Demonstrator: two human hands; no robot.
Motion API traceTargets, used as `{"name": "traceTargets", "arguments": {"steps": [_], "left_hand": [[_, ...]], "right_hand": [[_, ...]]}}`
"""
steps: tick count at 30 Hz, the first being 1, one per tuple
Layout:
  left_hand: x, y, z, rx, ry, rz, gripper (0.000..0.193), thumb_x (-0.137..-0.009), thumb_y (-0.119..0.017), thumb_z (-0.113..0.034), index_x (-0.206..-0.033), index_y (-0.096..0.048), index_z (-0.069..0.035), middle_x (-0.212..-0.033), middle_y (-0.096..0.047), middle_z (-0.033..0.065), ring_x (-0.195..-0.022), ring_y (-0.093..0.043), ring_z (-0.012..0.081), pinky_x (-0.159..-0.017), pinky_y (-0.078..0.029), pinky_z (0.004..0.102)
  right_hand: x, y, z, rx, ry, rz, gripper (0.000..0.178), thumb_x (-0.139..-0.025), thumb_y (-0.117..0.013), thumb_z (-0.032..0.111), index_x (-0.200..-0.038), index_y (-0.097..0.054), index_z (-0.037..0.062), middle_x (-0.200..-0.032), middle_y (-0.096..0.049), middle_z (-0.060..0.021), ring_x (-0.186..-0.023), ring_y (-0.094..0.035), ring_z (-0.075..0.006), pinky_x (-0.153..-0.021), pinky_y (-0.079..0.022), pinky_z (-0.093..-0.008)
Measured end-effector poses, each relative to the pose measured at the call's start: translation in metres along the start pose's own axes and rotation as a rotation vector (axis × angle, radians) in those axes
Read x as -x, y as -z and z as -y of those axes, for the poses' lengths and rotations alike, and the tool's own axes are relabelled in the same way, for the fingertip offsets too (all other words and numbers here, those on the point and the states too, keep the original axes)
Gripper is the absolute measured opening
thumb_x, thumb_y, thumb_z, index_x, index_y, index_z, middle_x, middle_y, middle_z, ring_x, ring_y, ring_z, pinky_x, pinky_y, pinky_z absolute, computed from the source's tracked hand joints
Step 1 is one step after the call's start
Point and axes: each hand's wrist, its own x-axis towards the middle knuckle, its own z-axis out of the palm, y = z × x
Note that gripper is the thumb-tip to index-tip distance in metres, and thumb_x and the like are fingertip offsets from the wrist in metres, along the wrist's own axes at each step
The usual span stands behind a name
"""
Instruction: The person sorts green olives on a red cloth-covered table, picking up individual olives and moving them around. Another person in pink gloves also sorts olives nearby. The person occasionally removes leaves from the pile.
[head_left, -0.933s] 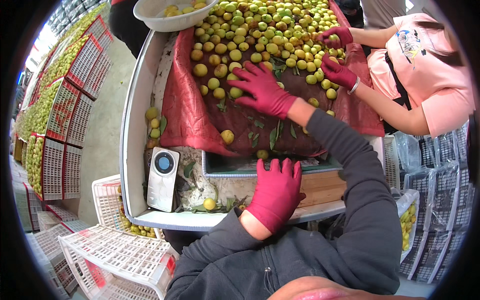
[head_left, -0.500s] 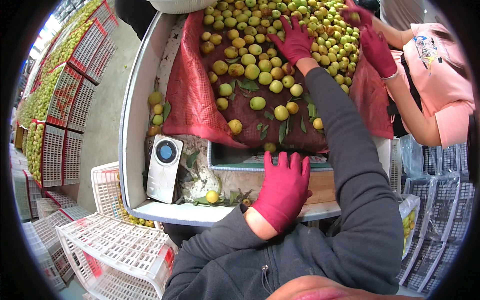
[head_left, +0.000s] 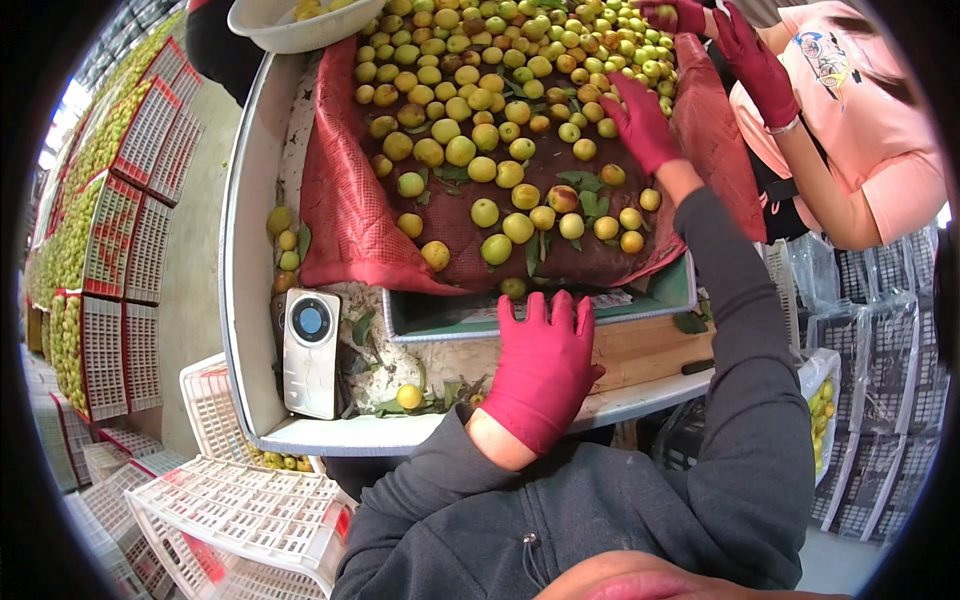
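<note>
Left hand (head_left: pixel 543 365): your fingers spread flat on tray (head_left: pixel 440 322) edge, grasping nothing. Right hand (head_left: pixel 640 122): fingers loose, resting on fruit (head_left: pixel 480 110).

Only one screen-type gadget around: a flat white rectangular device (head_left: pixel 310 352) with a round dark dial showing a bluish centre, lying on the table well left of the left hand (head_left: pixel 541 362). Packaging-wise, white slatted plastic crates (head_left: pixel 240 510) stacked empty below-left of that hand, more white crates with red edges (head_left: pixel 105 250) far off to the left, packed with green-yellow fruit. Clear plastic bag (head_left: pixel 822 415) holding small fruit low down, right of the left hand, next to stacked dark trays (head_left: pixel 885 400)
</note>
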Motion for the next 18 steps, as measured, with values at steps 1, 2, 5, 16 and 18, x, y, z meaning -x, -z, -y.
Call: {"name": "traceTargets", "arguments": {"steps": [1,2,5,16,18], "left_hand": [[-0.003,-0.001,-0.003,0.015,-0.027,-0.007,0.078,-0.080,-0.082,-0.044,-0.142,-0.054,-0.007,-0.132,-0.059,0.0134,-0.122,-0.055,0.0329,-0.106,-0.040,0.0627],[-0.005,-0.001,-0.005,0.029,-0.045,-0.010,0.078,-0.080,-0.082,-0.044,-0.142,-0.054,-0.007,-0.133,-0.059,0.0135,-0.122,-0.055,0.0331,-0.106,-0.040,0.0626],[0.001,0.001,0.001,0.014,-0.018,-0.006,0.078,-0.080,-0.082,-0.044,-0.143,-0.053,-0.007,-0.134,-0.058,0.0138,-0.122,-0.055,0.0336,-0.106,-0.041,0.0623],[0.000,-0.001,-0.001,0.004,-0.040,-0.027,0.076,-0.082,-0.080,-0.045,-0.141,-0.055,-0.006,-0.129,-0.060,0.0135,-0.120,-0.056,0.0324,-0.106,-0.041,0.0612],[0.002,0.001,0.000,0.002,-0.030,-0.018,0.076,-0.081,-0.080,-0.046,-0.141,-0.055,-0.006,-0.128,-0.060,0.0131,-0.119,-0.056,0.0323,-0.106,-0.041,0.0614]], "right_hand": [[0.003,-0.002,-0.051,0.165,-0.097,0.021,0.055,-0.103,-0.060,0.050,-0.146,-0.057,0.0162,-0.148,-0.057,-0.0195,-0.136,-0.052,-0.0428,-0.119,-0.033,-0.0567],[0.010,-0.012,-0.089,0.330,-0.251,0.152,0.065,-0.100,-0.057,0.060,-0.150,-0.051,0.0184,-0.157,-0.047,-0.0170,-0.141,-0.046,-0.0443,-0.119,-0.031,-0.0585],[-0.002,-0.032,-0.030,0.498,-0.556,0.411,0.088,-0.092,-0.044,0.081,-0.161,-0.037,0.0255,-0.171,-0.030,-0.0054,-0.153,-0.028,-0.0462,-0.117,-0.019,-0.0765],[0.060,-0.018,0.063,0.406,-0.160,0.321,0.074,-0.098,-0.048,0.071,-0.159,-0.040,0.0308,-0.167,-0.033,-0.0110,-0.150,-0.032,-0.0417,-0.112,-0.020,-0.0764],[0.070,-0.007,0.095,0.305,-0.079,0.362,0.074,-0.101,-0.046,0.067,-0.160,-0.041,0.0226,-0.166,-0.036,-0.0125,-0.152,-0.031,-0.0423,-0.116,-0.017,-0.0739]]}}
